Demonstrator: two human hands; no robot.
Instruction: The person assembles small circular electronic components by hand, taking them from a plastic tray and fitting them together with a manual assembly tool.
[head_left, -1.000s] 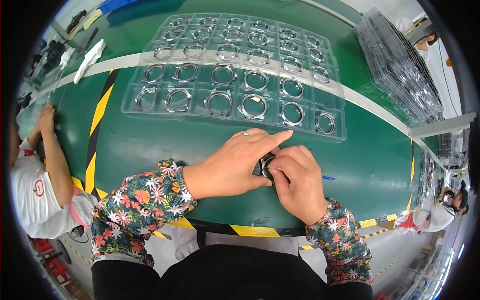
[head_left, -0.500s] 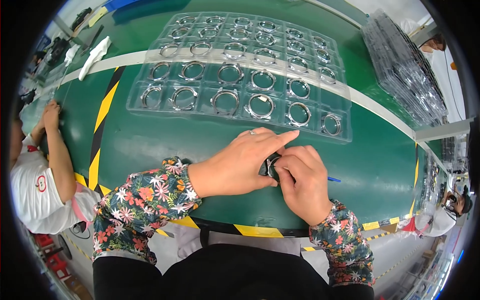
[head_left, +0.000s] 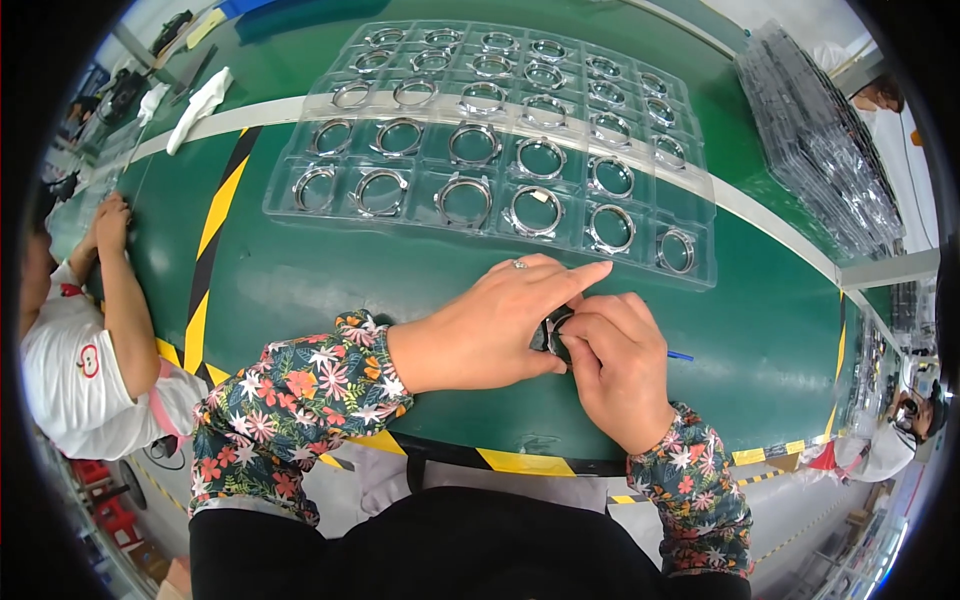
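My left hand (head_left: 490, 322) is closed around a small dark piece with a silver rim (head_left: 550, 335), which looks like a watch case; fingers cover most of it. Against its right side, my right hand (head_left: 622, 368) has thumb and forefinger pinched together. What that pinch holds is hidden. A thin blue stick (head_left: 680, 356) pokes out beyond the right hand; whether it is held or lying on the table cannot be told. Just past both hands lies a clear plastic tray (head_left: 400, 233) with rows of silver watch cases (head_left: 465, 200), one to a compartment.
Stacked clear trays (head_left: 815, 140) stand at the far right, beside a pale metal frame (head_left: 890, 268). Yellow-black tape (head_left: 215, 240) crosses the green table (head_left: 300, 270) on the left. Another person's forearms (head_left: 120, 290) rest at the left edge. A white cloth (head_left: 200, 108) lies far left.
The whole view has shifted slightly, so things sit a little further right. Both hands keep nearly the same hold on the dark piece.
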